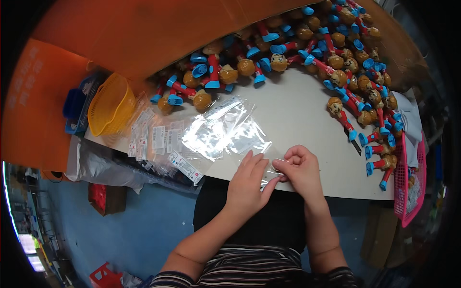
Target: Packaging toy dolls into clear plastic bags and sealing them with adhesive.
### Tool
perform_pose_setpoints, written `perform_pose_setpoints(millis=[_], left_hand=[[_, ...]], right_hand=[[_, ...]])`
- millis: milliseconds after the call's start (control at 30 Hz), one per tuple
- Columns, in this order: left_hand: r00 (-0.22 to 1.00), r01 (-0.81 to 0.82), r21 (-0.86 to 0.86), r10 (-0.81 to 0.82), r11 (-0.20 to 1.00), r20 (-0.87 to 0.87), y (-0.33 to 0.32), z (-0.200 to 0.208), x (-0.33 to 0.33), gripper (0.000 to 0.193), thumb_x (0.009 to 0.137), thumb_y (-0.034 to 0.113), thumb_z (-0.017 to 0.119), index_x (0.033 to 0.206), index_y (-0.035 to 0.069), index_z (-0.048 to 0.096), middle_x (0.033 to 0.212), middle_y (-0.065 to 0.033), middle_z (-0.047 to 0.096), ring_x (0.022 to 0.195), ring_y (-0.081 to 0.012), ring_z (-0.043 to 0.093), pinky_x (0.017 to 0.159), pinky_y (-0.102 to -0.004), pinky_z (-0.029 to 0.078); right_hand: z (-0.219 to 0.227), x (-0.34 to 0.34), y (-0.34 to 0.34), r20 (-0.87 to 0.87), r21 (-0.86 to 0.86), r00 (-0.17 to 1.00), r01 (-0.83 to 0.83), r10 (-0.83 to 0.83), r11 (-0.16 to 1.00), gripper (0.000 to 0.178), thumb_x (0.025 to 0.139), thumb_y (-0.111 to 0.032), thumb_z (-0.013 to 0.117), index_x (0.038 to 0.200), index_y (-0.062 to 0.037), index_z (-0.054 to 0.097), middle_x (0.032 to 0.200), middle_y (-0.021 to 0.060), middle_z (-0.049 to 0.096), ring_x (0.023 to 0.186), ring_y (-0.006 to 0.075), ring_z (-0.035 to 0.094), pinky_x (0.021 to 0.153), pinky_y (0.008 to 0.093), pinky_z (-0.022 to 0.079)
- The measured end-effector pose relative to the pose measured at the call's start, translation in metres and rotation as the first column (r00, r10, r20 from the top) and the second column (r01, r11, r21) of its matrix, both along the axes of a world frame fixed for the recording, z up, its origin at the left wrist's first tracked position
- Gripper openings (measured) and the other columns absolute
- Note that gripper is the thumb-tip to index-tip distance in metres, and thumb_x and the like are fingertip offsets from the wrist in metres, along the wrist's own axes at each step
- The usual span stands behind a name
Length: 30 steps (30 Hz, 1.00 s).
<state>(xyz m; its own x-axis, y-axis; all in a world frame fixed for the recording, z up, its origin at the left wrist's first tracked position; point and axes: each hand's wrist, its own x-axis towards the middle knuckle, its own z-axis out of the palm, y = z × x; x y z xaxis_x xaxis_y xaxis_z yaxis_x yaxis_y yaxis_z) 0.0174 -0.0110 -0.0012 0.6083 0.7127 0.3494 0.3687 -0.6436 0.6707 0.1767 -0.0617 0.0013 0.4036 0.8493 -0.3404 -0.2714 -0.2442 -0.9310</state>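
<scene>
Near the front edge of the table, both hands are on a clear plastic bag (272, 169). My left hand (248, 181) lies along its left side, fingers stretched over it and thumb gripping the lower edge. With thumb and curled fingers, my right hand (303, 174) pinches the bag's right edge; the two thumbs almost meet. Beyond my left hand, shiny clear bags (218, 127) lie spread out, some with white printed labels (185, 167). A doll-like figure (342, 117) with a brown head, red body and blue feet lies to the right.
Many similar figures (336, 62) are heaped along the back and right. A dark narrow tool (355, 145) lies beside them. A yellow basket (111, 108) and blue bin (74, 110) stand at left, a pink basket (402, 185) at the right edge. Orange sheeting (125, 33) rises behind.
</scene>
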Motion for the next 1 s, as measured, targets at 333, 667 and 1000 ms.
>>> perform_pose_setpoints(millis=[333, 667, 1000], left_hand=[[0.99, -0.137, 0.076, 0.138, 0.988, -0.007, 0.0, -0.011, 0.002, 0.023, 0.078, 0.002, 0.065, 0.1, -0.001, 0.067, 0.115, -0.0198, 0.066, 0.112, -0.0403, 0.062, 0.094, -0.0435, 0.051], [0.982, -0.172, 0.234, 0.185, 0.957, -0.033, 0.004, -0.004, 0.004, 0.014, 0.077, 0.004, 0.071, 0.09, 0.004, 0.069, 0.086, -0.0094, 0.061, 0.081, -0.0298, 0.06, 0.071, -0.0425, 0.048], [0.994, -0.112, -0.047, 0.113, 0.993, 0.007, 0.011, -0.012, 0.003, 0.01, 0.078, 0.005, 0.07, 0.087, 0.004, 0.064, 0.08, -0.0113, 0.057, 0.074, -0.03, 0.059, 0.067, -0.0389, 0.049]], right_hand=[[0.006, -0.004, -0.003, 0.125, 0.061, 0.991, 0.03, -0.038, 0.998, 0.017, 0.086, -0.005, 0.073, 0.085, -0.0029, 0.056, 0.07, 0.0024, 0.063, 0.056, 0.004, 0.056, 0.051, 0.0175, 0.044], [0.013, 0.145, -0.033, 0.996, -0.036, -0.064, 0.389, 0.066, 0.92, 0.032, 0.088, -0.016, 0.068, 0.114, 0.0026, 0.061, 0.12, 0.0185, 0.058, 0.117, 0.035, 0.05, 0.102, 0.0423, 0.039], [0.041, 0.055, -0.05, 0.724, 0.064, 0.685, 0.05, -0.081, 0.997, 0.022, 0.085, -0.005, 0.068, 0.106, -0.0006, 0.062, 0.088, 0.0103, 0.061, 0.077, 0.0197, 0.06, 0.068, 0.0254, 0.046]])
